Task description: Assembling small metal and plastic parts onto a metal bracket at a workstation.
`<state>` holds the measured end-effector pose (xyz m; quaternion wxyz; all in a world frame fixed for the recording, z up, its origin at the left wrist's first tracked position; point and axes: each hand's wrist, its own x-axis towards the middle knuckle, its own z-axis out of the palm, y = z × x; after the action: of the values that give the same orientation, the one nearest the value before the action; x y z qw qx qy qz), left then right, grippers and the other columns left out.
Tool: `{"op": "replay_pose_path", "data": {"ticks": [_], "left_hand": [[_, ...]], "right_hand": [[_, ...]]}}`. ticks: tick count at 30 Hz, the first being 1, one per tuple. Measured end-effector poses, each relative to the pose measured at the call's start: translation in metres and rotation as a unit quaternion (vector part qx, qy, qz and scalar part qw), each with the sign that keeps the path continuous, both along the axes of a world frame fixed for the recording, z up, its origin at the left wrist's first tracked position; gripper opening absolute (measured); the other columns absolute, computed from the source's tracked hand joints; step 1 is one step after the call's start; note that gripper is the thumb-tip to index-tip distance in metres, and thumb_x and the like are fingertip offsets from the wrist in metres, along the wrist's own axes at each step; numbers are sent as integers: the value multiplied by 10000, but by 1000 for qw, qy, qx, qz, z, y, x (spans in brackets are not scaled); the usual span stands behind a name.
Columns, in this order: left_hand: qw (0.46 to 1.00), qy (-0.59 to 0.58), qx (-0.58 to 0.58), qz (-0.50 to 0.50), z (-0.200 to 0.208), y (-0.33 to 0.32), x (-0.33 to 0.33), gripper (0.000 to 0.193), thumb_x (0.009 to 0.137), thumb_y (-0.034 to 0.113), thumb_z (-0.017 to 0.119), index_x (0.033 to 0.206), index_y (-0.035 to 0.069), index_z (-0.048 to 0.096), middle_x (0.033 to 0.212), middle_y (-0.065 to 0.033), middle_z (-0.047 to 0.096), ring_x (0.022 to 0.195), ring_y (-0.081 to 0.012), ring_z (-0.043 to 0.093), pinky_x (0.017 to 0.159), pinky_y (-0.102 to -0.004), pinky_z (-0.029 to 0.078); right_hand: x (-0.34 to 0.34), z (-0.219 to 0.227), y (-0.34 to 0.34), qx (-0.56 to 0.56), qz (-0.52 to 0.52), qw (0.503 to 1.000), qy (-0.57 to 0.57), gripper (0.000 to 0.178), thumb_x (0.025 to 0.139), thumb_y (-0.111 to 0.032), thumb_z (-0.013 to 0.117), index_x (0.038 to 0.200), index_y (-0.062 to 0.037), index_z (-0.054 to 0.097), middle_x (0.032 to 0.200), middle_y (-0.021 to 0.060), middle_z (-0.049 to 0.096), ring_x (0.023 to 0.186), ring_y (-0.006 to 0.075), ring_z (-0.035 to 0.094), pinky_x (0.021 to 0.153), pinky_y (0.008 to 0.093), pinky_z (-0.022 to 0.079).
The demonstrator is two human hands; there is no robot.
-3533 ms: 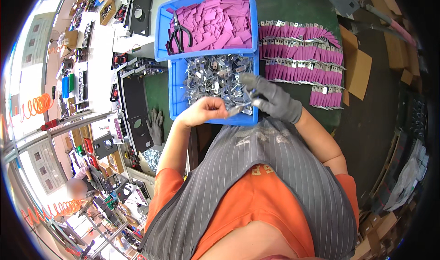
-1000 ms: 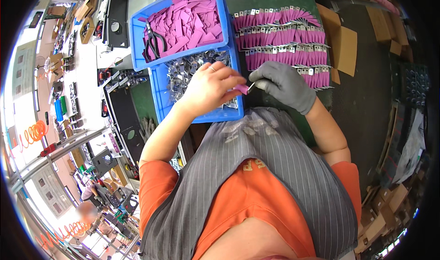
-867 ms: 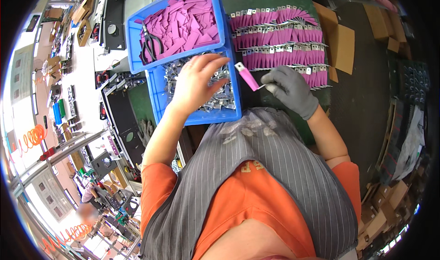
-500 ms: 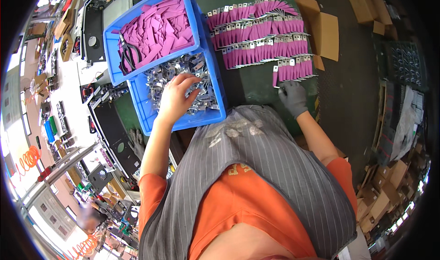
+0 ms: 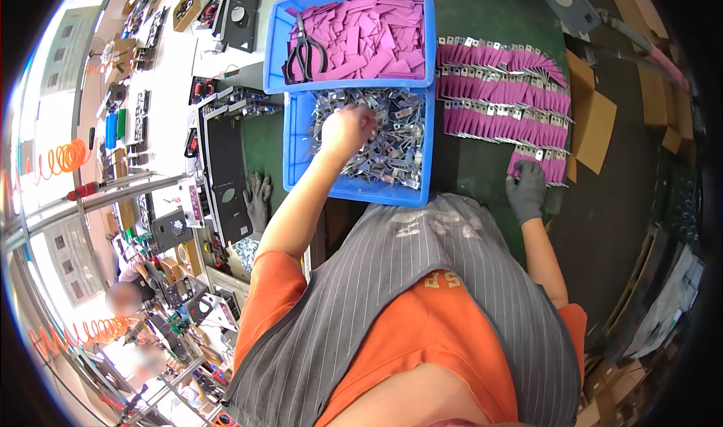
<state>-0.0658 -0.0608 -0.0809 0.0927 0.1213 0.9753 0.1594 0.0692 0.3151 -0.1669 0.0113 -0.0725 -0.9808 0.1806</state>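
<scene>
My bare left hand (image 5: 346, 133) is over the lower blue bin (image 5: 295, 144), above a heap of small silver metal brackets (image 5: 395, 152). Its fingers are smeared by motion, so their grip does not show. On my right hand (image 5: 526, 191) is a dark grey glove. Its fingers curl closed at the left part of the short front row of pink strips with metal tabs (image 5: 555, 168); what they pinch is hidden. Behind it, longer rows of the same tabbed pink strips (image 5: 506, 88) lie side by side on the green table (image 5: 471, 167).
A second blue bin (image 5: 275, 50) holds loose pink strips (image 5: 369, 32) and black-handled pliers (image 5: 305, 54). A grey glove (image 5: 257, 201) lies left of the bins. An open cardboard box (image 5: 595, 129) stands beyond the table's right edge. Workbenches with equipment fill the left.
The view has shifted, so the bins and rows appear farther right. My left hand stays over the brackets, its fingers now blurred. My right hand has moved up onto the front row.
</scene>
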Motion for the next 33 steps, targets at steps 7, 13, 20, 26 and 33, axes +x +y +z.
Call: {"op": "replay_pose_path", "data": {"ticks": [7, 13, 20, 26, 33], "left_hand": [[991, -50, -67, 103, -32, 25, -20, 352, 762, 466, 657, 934, 163, 710, 926, -106, 669, 849, -312, 648, 741, -421, 514], [839, -270, 443, 165, -20, 46, 20, 223, 803, 241, 704, 851, 24, 714, 787, -19, 679, 727, -81, 591, 728, -252, 473], [830, -270, 471, 128, 34, 73, 54, 191, 859, 231, 661, 862, 42, 686, 711, 19, 617, 649, -62, 547, 597, -238, 439], [992, 80, 53, 85, 93, 40, -23, 280, 815, 387, 626, 766, 121, 701, 695, -97, 645, 657, -282, 639, 593, -399, 495], [981, 26, -117, 153, 63, 17, -125, 425, 726, 547, 668, 878, 153, 723, 790, -71, 689, 776, -245, 662, 704, -350, 516]], "right_hand": [[-29, 37, -42, -150, 40, 985, 79, 284, 711, -144, 684, 924, -51, 520, 898, 125, 541, 870, 307, 525, 783, 404, 423], [-49, 80, -94, -432, 111, 895, -2, 436, 764, -257, 739, 1077, -41, 525, 984, 74, 579, 818, 142, 581, 687, 266, 505], [-60, 105, -124, -661, 76, 732, -148, 221, 874, -107, 621, 1047, -6, 529, 885, 28, 602, 724, 77, 575, 626, 201, 476], [-55, 106, -105, -615, 101, 772, -130, 172, 866, -72, 576, 1027, -12, 569, 877, 12, 584, 747, 59, 554, 639, 200, 453], [-45, 108, -104, -532, 190, 823, -58, 153, 826, -35, 553, 966, 6, 600, 900, 55, 586, 844, 120, 572, 758, 249, 465]]}}
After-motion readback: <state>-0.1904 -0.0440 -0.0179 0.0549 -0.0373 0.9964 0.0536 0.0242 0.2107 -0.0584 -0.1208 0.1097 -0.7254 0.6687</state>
